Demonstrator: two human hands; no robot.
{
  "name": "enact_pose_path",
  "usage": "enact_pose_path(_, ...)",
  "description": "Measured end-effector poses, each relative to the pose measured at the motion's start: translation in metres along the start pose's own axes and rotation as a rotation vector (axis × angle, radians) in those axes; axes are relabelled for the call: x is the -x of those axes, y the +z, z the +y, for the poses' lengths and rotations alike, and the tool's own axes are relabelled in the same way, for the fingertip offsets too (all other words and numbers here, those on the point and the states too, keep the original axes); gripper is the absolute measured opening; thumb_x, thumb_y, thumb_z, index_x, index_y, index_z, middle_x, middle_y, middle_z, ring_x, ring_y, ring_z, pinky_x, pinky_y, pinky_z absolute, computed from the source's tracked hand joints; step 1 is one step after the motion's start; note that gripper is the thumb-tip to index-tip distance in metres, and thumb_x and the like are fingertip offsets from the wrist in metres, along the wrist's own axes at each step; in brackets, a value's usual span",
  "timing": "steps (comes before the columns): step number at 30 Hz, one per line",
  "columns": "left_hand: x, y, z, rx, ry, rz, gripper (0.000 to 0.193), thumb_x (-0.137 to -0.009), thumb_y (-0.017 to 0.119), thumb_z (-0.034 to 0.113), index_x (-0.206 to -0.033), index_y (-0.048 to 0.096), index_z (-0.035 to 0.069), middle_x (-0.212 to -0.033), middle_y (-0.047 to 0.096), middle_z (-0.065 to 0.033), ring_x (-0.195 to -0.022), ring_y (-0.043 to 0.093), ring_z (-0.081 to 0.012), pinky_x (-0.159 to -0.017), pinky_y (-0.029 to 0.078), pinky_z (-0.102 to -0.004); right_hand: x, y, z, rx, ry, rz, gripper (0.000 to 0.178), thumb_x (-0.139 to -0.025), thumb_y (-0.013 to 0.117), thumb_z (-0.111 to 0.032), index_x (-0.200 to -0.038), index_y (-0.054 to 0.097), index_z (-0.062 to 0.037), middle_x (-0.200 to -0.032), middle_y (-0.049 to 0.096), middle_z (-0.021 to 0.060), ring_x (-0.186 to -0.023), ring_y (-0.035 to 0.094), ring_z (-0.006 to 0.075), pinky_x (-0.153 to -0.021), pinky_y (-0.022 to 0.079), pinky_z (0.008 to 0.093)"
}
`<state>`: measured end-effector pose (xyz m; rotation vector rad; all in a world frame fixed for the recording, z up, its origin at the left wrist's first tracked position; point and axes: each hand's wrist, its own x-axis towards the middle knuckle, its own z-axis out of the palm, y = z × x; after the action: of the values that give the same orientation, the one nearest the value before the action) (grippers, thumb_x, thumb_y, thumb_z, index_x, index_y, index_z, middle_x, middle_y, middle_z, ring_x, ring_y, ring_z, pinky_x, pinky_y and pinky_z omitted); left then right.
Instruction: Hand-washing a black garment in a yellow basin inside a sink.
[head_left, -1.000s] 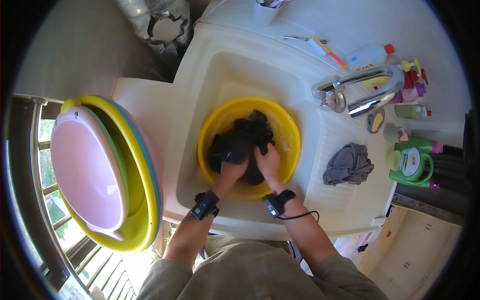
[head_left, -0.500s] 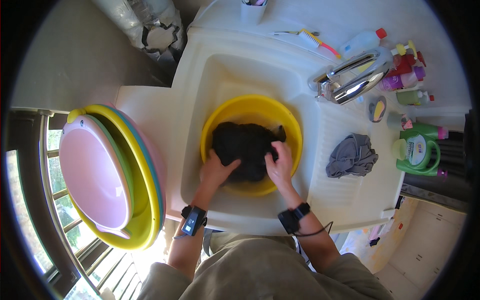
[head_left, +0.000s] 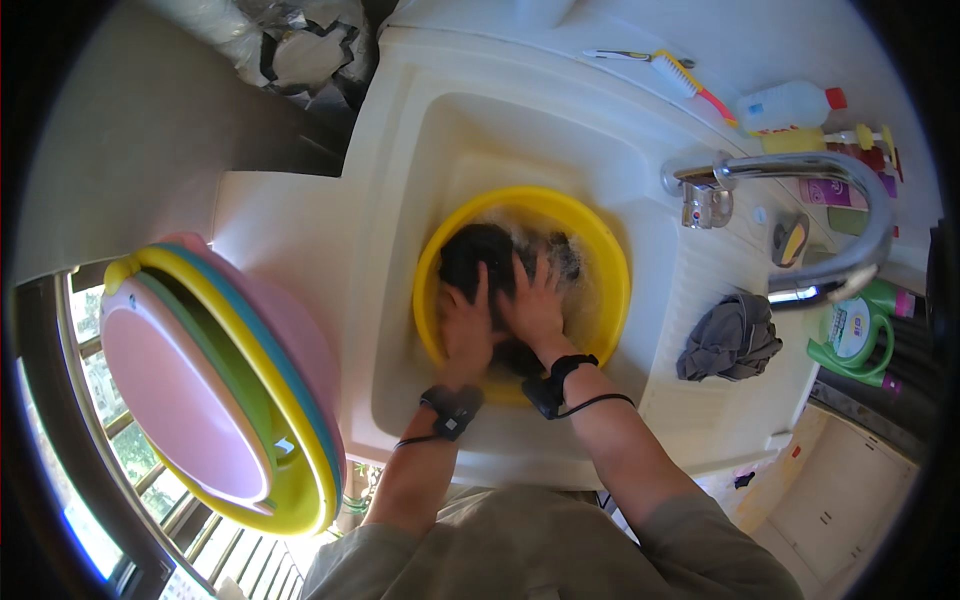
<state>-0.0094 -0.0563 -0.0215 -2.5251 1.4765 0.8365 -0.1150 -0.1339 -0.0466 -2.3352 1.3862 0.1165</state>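
Inside the white sink a yellow basin [head_left: 621, 300] holds water with some foam at its far right. Dark wet cloth [head_left: 478, 250] lies partly sunk in that water; whether it is one piece or more I cannot tell. My left hand [head_left: 467, 328] presses on the cloth, fingers stretched away from me. Beside it my right hand [head_left: 535, 305] is spread flat over the cloth, its fingers apart. Both hands seem partly under water, and neither is closed on the cloth.
A chrome faucet [head_left: 850, 170] arches over the right ledge. Near it lie a crumpled grey cloth [head_left: 730, 338], a scrub brush [head_left: 690, 85] and several bottles, including a green detergent jug [head_left: 850, 335]. Stacked basins [head_left: 185, 390] stand at the left by a window.
My hands have come closer together and pushed the dark cloth lower into the water. My right hand has gone from bent fingers at the cloth's edge to spread flat. The view has shifted.
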Motion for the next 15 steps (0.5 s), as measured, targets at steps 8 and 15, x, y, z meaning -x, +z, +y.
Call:
enact_pose_path(8,-0.007,0.022,-0.003,-0.023,-0.010,0.218,0.118,-0.070,0.085,0.022,-0.158,0.006,0.031,-0.142,0.034,-0.0363,-0.116,0.053,-0.0483,-0.091,0.052,-0.0469,-0.002,-0.014,-0.007,0.143,-0.012,-0.032,0.072,-0.087,0.065,-0.040,-0.149,0.037,-0.0177,-0.153,0.025,0.0241,-0.136,0.029,0.0501,-0.105,0.028,0.0677)
enact_pose_path(15,0.037,-0.010,-0.022,0.518,-0.066,0.175,0.102,-0.077,0.076,0.008,-0.154,0.011,0.024,-0.134,0.044,-0.0306,-0.108,0.059,-0.0460,-0.094,0.050,-0.0443,0.034,-0.056,0.011,-0.184,-0.097,0.171,0.066,-0.083,0.069,-0.013,-0.144,0.045,-0.0190,-0.150,0.032,0.0232,-0.137,0.033,0.0433,-0.108,0.037,0.0500)
